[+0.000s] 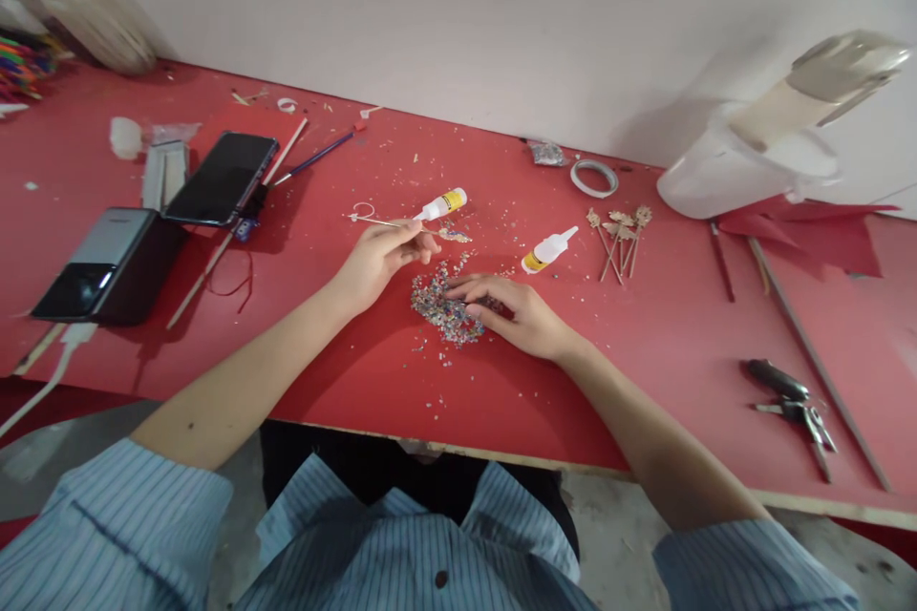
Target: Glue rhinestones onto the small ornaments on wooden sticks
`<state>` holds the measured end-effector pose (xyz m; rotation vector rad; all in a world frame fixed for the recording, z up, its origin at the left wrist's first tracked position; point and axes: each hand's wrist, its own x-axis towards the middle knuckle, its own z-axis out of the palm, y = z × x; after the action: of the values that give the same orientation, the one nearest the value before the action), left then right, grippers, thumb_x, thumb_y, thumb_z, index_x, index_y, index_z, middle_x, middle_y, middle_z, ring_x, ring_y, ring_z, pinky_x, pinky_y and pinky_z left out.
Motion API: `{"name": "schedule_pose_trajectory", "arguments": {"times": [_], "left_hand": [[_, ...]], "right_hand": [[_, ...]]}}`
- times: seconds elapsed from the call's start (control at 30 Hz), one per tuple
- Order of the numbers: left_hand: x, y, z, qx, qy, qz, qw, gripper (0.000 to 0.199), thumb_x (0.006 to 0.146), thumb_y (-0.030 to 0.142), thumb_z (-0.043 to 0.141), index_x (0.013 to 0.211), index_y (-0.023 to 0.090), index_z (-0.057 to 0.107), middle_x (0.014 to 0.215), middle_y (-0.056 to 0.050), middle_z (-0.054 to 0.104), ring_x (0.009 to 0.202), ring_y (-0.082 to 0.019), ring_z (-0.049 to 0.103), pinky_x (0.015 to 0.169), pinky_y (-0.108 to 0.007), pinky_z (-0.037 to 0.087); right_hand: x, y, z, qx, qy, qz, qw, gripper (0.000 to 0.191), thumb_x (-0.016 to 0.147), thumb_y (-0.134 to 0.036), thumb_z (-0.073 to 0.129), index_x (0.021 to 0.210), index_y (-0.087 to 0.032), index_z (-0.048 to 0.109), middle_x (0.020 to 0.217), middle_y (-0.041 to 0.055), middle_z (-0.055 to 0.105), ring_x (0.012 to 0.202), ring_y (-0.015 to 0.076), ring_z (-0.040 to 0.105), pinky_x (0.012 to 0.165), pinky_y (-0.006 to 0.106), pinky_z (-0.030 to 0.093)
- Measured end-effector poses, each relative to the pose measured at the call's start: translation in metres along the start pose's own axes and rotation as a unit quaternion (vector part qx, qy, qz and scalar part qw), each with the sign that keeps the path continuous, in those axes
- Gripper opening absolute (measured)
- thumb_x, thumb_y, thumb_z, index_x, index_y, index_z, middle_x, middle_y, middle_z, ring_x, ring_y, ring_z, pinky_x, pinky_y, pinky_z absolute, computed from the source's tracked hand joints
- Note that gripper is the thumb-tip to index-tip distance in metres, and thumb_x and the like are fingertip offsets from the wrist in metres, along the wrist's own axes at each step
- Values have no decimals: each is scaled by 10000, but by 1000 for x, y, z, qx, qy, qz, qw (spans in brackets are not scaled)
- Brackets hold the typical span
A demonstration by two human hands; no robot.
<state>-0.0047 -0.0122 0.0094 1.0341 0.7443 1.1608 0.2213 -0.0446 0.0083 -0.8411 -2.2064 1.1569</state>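
I log, centre frame: left hand (376,260), fingertips pinching a speckle-tipped stick (455,236); right hand (528,317), half-curled on the glitter pile (445,310), hold unclear; hazard: sweeping fingers could scatter flakes.

Thin pale stick (377,221), nearly level, tip crusted with glittery flakes (454,236), loose multicoloured flake pile (442,310) on red table (358,382)

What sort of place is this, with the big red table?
Probably a craft workspace: I see a pile of tiny, multicoloured, shiny flakes, two small white plastic bottles with yellow labels, and thin sticks with pale tan, decorative tops.
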Motion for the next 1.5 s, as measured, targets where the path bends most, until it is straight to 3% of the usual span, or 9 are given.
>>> {"name": "schedule_pose_trajectory", "arguments": {"times": [0.23,0.4,0.63,0.77,0.9,1.1,1.33,1.5], "left_hand": [[-1,-1,3,29,-16,-9,999,277,858,287,561,680,132,705,653,-37,628,652,-124,591,780,-293,489],[-1,0,3,54,-12,-16,998,267,849,297,561,687,140,703,652,-39,633,652,-129,591,799,-306,492],[-4,-1,4,53,-33,-13,998,271,854,308,565,692,147,710,669,-42,635,654,-129,585,788,-300,491],[-5,-3,3,50,-48,-3,998,270,856,312,576,689,147,710,704,-51,652,662,-132,587,773,-300,492],[-6,-2,4,48,-51,-6,998,268,852,317,587,686,147,710,680,-47,644,653,-133,585,766,-303,494],[-6,0,5,47,-48,-12,998,257,839,321,599,683,149,710,678,-45,648,644,-132,584,747,-299,491],[-5,-3,4,62,-42,-12,997,272,843,337,595,679,157,716,733,-56,672,633,-121,570,721,-284,486],[-5,-2,3,60,-46,-12,997,270,848,327,590,682,159,721,720,-51,660,635,-120,568,729,-284,484]], "right_hand": [[-7,4,-5,-52,-18,-23,998,120,926,-253,499,966,-225,609,1228,72,627,1263,208,500,1036,429,428],[-10,5,-5,-60,-28,-42,997,129,929,-235,499,1004,-210,602,1182,70,651,1259,200,507,1039,423,435],[-10,1,3,31,5,-15,999,154,928,-228,507,1049,-203,599,1123,83,666,1176,190,569,1004,406,462],[-10,-6,9,55,-7,-43,998,101,921,-204,513,983,-196,592,1068,79,673,1142,190,581,1024,436,437],[-10,-7,11,57,-26,-29,998,99,920,-215,516,976,-191,595,1071,85,662,1100,187,591,969,407,476],[-9,-3,8,43,22,-4,999,146,926,-238,510,1028,-188,602,1059,82,647,1018,171,612,900,358,501],[-10,-7,11,35,-29,-25,999,99,926,-236,504,964,-196,587,1075,78,649,1073,174,589,958,382,477],[-11,-2,8,36,19,-21,999,127,921,-257,518,993,-199,605,1061,77,662,1064,181,603,942,383,484]]}}
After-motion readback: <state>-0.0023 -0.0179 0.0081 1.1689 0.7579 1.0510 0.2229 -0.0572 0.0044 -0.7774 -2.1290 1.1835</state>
